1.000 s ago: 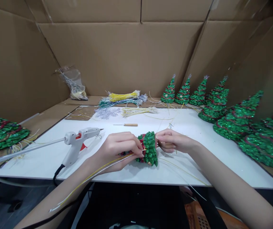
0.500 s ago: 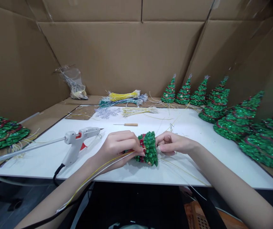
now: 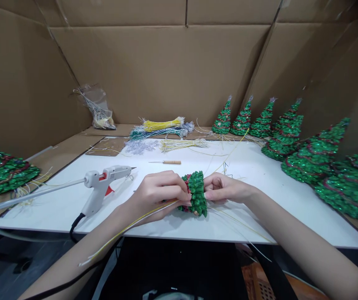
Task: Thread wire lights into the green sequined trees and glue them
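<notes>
A small green glitter tree [image 3: 196,192] with red trim lies on its side at the front of the white board [image 3: 260,200]. My left hand [image 3: 158,192] grips its left end, and thin yellow and white wires [image 3: 125,228] run from there back over my forearm. My right hand [image 3: 224,188] presses against the tree's right side with fingers curled, pinching a thin yellow wire [image 3: 229,155] that rises toward the back right.
A white glue gun [image 3: 102,185] with a clear stick lies left of my hands. A wooden-handled awl [image 3: 168,162] and wire bundles [image 3: 163,129] sit further back. Finished glitter trees [image 3: 286,135] line the right side, and more lie at the left [image 3: 2,171]. Cardboard walls surround the board.
The wires over my left forearm have slid forward toward the tree. My right hand has pulled a yellow wire out so it now stretches up toward the back right.
</notes>
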The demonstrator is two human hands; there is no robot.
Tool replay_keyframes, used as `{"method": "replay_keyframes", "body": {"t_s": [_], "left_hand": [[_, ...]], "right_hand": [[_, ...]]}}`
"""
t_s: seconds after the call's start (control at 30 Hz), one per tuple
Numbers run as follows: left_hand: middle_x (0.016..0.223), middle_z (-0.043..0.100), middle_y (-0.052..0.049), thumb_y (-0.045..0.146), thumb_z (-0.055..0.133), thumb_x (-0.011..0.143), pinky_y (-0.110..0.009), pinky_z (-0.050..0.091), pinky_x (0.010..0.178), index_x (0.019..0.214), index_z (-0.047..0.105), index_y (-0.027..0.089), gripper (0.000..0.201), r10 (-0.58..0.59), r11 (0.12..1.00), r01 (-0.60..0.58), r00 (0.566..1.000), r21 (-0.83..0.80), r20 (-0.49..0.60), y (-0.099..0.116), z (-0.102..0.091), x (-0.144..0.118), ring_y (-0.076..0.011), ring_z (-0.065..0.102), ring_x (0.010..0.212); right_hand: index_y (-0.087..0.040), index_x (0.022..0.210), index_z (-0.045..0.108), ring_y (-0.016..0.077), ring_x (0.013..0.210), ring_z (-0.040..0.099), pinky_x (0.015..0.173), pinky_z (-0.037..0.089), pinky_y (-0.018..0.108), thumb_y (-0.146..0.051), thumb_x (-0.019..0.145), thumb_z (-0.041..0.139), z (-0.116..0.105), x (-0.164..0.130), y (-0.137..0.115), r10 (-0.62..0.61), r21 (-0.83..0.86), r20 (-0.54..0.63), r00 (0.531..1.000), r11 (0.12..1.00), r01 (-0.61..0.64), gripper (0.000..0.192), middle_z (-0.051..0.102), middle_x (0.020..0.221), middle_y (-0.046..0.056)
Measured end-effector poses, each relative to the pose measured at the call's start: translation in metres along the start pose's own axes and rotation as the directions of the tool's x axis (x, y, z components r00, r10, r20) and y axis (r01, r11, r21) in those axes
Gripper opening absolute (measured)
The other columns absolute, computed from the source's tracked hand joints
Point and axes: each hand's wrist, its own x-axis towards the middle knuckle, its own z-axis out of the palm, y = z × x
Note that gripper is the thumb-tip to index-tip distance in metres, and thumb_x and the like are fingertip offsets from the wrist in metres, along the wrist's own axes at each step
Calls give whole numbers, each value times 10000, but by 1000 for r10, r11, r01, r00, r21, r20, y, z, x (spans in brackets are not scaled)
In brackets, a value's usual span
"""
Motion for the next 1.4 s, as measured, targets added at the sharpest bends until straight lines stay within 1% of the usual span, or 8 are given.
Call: {"method": "replay_keyframes", "body": {"t_s": [0.1,0.3,0.53,0.73,0.9,1.0,1.1,1.4], "left_hand": [[751,658,-45,147,712,815,-211,463,593,822,713,152,9,-40,998,40,999,-40,11,2,-3,-1,-110,579,655],[800,661,-65,170,612,884,-235,483,635,967,724,155,140,-133,980,145,987,-133,94,6,-11,-2,-134,598,709],[767,661,-36,138,556,906,-214,458,602,1060,672,144,193,-184,970,196,978,-141,95,5,-8,1,-103,543,630],[754,630,1,118,578,887,-178,461,575,1051,621,143,172,-238,948,248,968,-199,73,5,-5,5,-76,543,617],[718,621,15,103,550,884,-178,445,559,1023,614,138,157,-268,942,284,958,-180,106,7,-4,10,-73,542,596],[728,629,14,93,537,880,-174,440,555,1019,615,139,166,-252,947,268,962,-175,108,7,-3,10,-70,541,593],[748,646,0,92,542,882,-174,445,566,1011,622,130,156,-234,954,248,967,-166,103,8,-2,10,-72,551,606],[771,660,-22,139,599,881,-203,467,605,1015,637,138,139,-253,945,273,959,-182,125,11,-9,7,-94,571,645]], "right_hand": [[-100,752,589,13,384,293,374,192,183,-354,800,739,1,1,-1,-1,-14,-6,1000,1000,1,299,405,465,-100],[-93,759,606,17,389,306,375,202,178,-384,791,744,2,1,-3,12,-44,-22,1000,999,-13,323,397,464,-98],[-85,1021,671,23,399,293,374,208,173,-361,843,694,-2,2,3,-20,-46,33,999,999,22,329,408,498,-93],[-86,965,666,27,405,301,380,210,175,-359,850,687,-2,2,4,-26,-53,51,998,998,28,297,388,496,-95],[-87,908,636,24,413,311,386,217,177,-388,867,662,-1,2,2,-5,-72,85,996,997,11,305,434,535,-79],[-89,852,612,20,417,317,383,215,177,-395,875,651,0,2,1,-1,-76,98,995,997,9,310,463,561,-65],[-97,833,597,21,413,301,383,207,175,-391,866,663,-1,2,2,-6,-71,69,998,997,11,303,407,531,-86],[-99,933,625,23,413,285,381,205,171,-401,853,677,-3,2,6,-6,-65,59,998,998,10,316,412,534,-90]]}}
